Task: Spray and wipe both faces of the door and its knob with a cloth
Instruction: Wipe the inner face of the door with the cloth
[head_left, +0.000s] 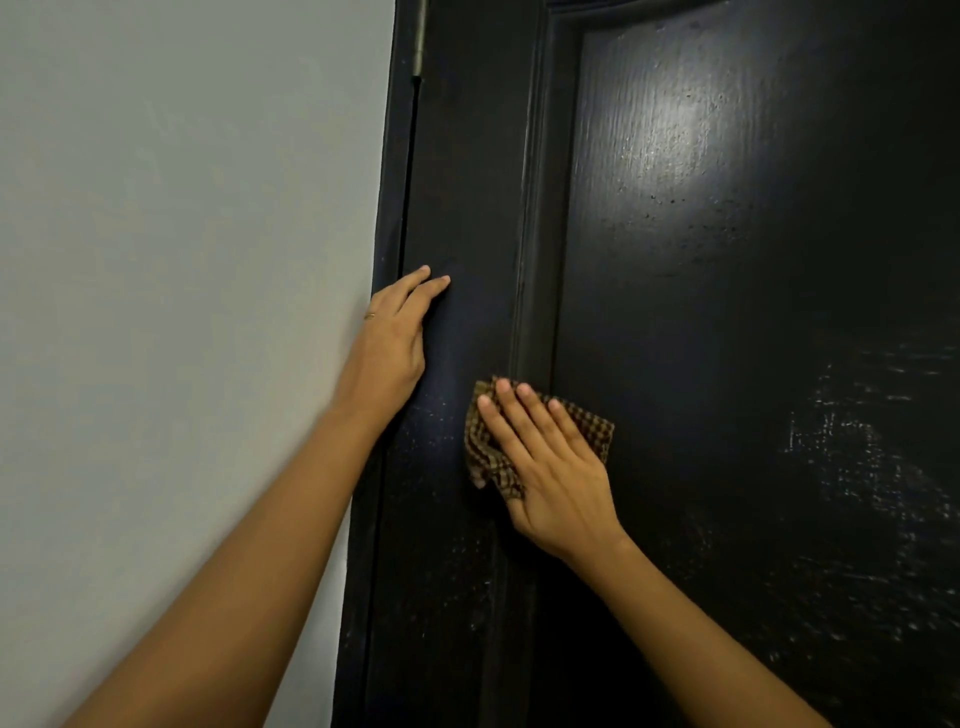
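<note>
A glossy black panelled door (727, 260) fills the right of the head view, with pale streaks and specks on its lower right face. My right hand (545, 467) presses a brown checked cloth (480, 449) flat against the door's left stile, beside the raised panel moulding, with fingers straight. My left hand (395, 332) rests flat on the hinge-side edge of the door, fingers straight, a ring on one finger. The knob is out of view.
A pale grey wall (182, 312) takes up the left side. A metal hinge pin (420, 36) shows at the top, between the dark door frame (387, 223) and the door.
</note>
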